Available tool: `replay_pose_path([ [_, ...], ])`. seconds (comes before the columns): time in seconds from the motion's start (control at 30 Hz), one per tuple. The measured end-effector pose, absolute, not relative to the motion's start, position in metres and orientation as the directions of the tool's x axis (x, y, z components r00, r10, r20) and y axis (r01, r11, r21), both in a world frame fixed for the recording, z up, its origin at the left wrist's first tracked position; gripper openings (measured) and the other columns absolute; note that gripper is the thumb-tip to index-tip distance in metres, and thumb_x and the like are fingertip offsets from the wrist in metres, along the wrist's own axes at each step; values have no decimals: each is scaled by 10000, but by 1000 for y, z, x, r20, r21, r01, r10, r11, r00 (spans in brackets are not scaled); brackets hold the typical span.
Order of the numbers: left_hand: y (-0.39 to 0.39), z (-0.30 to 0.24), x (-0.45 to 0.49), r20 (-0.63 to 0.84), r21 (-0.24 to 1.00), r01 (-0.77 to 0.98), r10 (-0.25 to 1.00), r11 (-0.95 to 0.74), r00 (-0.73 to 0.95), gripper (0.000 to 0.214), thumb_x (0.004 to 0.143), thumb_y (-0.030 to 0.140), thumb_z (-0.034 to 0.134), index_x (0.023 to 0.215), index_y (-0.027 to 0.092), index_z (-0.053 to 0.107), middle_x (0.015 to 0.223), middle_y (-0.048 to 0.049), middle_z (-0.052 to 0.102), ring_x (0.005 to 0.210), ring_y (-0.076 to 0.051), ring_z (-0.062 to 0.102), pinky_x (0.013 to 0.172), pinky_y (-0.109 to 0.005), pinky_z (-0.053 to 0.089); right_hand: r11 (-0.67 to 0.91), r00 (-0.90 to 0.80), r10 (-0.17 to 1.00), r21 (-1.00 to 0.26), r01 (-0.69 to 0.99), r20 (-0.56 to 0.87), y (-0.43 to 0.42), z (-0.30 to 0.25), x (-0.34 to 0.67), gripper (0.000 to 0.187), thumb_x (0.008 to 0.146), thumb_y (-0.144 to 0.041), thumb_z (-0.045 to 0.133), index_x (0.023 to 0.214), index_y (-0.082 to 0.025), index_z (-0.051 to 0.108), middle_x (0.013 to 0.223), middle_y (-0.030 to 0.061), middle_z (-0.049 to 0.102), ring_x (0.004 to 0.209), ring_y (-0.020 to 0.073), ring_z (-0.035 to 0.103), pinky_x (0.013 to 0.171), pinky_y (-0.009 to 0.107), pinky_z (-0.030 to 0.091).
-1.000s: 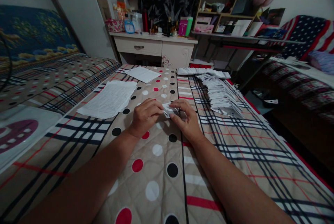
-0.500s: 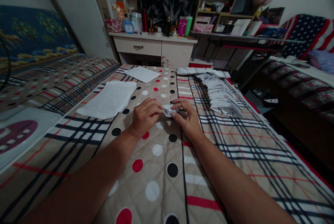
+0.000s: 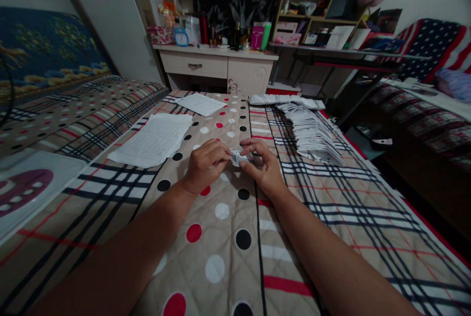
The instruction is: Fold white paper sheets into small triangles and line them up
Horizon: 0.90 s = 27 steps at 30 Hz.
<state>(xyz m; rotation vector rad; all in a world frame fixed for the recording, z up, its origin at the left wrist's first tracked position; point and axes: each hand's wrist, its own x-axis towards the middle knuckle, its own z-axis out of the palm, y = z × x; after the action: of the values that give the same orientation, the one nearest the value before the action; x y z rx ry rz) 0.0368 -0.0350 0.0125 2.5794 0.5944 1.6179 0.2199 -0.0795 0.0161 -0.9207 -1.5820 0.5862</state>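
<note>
A small folded piece of white paper (image 3: pixel 236 157) is held between both hands, just above the patterned bedspread (image 3: pixel 228 227). My left hand (image 3: pixel 206 165) is closed, its thumb and forefinger pinching the paper's left end. On the other side, my right hand (image 3: pixel 264 165) grips the right part between thumb and fingers. The finer folds are too small to make out. To the left lies a stack of printed sheets (image 3: pixel 152 140), and a smaller stack of paper (image 3: pixel 200 104) is beyond it. At the right stands a long row of folded paper pieces (image 3: pixel 312 134).
Another strip of folded papers (image 3: pixel 285 101) lies along the bed's far edge. A white sheet-like item with a purple print (image 3: pixel 25 188) is at the left. Past the bed stand a white dresser (image 3: pixel 217 68) crowded with bottles and a shelf desk (image 3: pixel 312 16).
Both hands stay in nearly the same place. The left fingers have shifted slightly on the folded paper, and its shape between the hands looks a little different.
</note>
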Motion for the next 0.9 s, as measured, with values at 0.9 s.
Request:
replay_pose_path([
  [0.9,-36,10,49,244,959,-222,912,-177,328,254,609,235,831,607,147,593,743,-16,689,698,-124,638,701,-251,506,-9,-86,996,-953,-303,18,-81,15,212,311,588,-336,868,811,-187,712,712,9,725,585,130,623,573,252,469],
])
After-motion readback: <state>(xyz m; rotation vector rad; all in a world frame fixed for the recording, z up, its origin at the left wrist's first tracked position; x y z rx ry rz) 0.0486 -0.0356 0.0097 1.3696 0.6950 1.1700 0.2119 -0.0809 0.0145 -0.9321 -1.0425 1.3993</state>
